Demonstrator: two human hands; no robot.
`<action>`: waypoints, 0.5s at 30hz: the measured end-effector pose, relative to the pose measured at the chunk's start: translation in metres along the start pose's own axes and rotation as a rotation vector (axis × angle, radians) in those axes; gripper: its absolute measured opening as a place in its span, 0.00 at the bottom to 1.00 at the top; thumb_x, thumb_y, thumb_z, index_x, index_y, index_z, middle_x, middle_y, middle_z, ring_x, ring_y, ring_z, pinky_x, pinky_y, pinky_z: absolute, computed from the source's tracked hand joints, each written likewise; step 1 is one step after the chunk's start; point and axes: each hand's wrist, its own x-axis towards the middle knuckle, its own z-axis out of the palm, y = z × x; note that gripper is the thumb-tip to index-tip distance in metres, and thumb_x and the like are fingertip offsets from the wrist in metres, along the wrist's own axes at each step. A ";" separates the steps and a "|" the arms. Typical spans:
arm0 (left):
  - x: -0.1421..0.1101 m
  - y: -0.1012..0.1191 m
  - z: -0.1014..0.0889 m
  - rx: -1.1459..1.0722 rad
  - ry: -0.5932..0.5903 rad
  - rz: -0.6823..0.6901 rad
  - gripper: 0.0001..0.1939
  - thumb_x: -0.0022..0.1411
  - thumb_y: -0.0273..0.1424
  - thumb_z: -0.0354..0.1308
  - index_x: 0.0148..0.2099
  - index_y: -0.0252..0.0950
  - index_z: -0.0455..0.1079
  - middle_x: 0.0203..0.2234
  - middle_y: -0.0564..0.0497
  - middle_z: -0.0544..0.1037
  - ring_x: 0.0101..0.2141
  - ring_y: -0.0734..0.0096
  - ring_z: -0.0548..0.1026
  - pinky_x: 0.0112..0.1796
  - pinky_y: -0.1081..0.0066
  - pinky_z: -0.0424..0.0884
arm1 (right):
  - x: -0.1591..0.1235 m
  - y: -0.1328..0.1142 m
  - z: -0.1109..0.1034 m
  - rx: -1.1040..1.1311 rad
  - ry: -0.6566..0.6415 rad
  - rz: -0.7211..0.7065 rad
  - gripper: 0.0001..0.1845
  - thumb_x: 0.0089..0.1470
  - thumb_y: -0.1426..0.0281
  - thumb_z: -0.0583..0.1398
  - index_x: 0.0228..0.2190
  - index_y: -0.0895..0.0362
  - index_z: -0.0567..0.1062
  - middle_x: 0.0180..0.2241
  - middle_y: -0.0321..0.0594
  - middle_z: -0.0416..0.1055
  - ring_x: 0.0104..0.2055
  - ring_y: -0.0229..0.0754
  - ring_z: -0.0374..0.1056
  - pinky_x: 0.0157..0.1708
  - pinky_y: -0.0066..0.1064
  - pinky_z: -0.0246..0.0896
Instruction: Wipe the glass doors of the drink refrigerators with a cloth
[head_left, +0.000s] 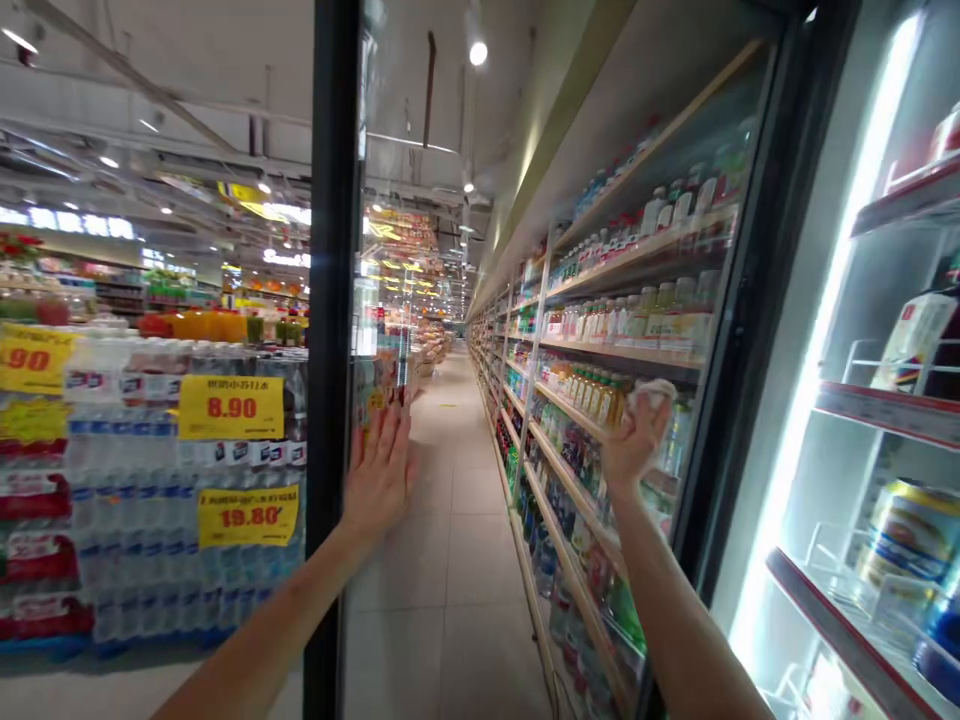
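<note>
An open glass cooler door [442, 560] with a black frame stands right in front of me. My left hand [381, 462] lies flat on the glass beside the door's left frame bar [330, 300], its fingers stretched out and holding nothing. Farther right, my right hand [636, 440] is raised to the glass with a crumpled white cloth [654, 392] under its fingers. The cloth is partly covered by the fingers. Behind both hands the glass shows a long aisle and shelves of bottles [600, 400]; whether seen through it or mirrored, I cannot tell.
To the right is the lit cooler interior, with wire-railed shelves [885, 410], cans [907, 530] and a bottle [911, 340]. Left of the door, stacked packs of bottled water [135, 500] carry yellow price signs [231, 407]. A tiled floor [420, 660] runs below.
</note>
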 end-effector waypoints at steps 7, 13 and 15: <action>-0.006 -0.002 0.008 -0.011 0.004 -0.004 0.36 0.61 0.33 0.49 0.65 0.37 0.32 0.63 0.43 0.46 0.63 0.59 0.41 0.58 0.52 0.43 | -0.059 -0.061 0.008 0.215 -0.361 -0.473 0.24 0.55 0.78 0.49 0.50 0.47 0.67 0.53 0.34 0.65 0.60 0.37 0.53 0.57 0.36 0.53; -0.006 -0.003 0.007 -0.037 -0.010 -0.008 0.36 0.61 0.33 0.48 0.65 0.37 0.33 0.63 0.43 0.46 0.62 0.59 0.41 0.59 0.53 0.43 | -0.017 -0.016 0.004 0.018 -0.030 -0.038 0.27 0.56 0.78 0.44 0.57 0.60 0.58 0.62 0.50 0.45 0.63 0.50 0.44 0.57 0.52 0.48; -0.006 -0.002 0.008 -0.038 0.008 -0.009 0.36 0.61 0.33 0.48 0.65 0.37 0.33 0.63 0.43 0.45 0.63 0.59 0.41 0.59 0.52 0.42 | -0.029 -0.027 0.003 0.043 -0.105 -0.084 0.26 0.55 0.78 0.45 0.56 0.57 0.60 0.61 0.47 0.49 0.63 0.49 0.47 0.57 0.49 0.52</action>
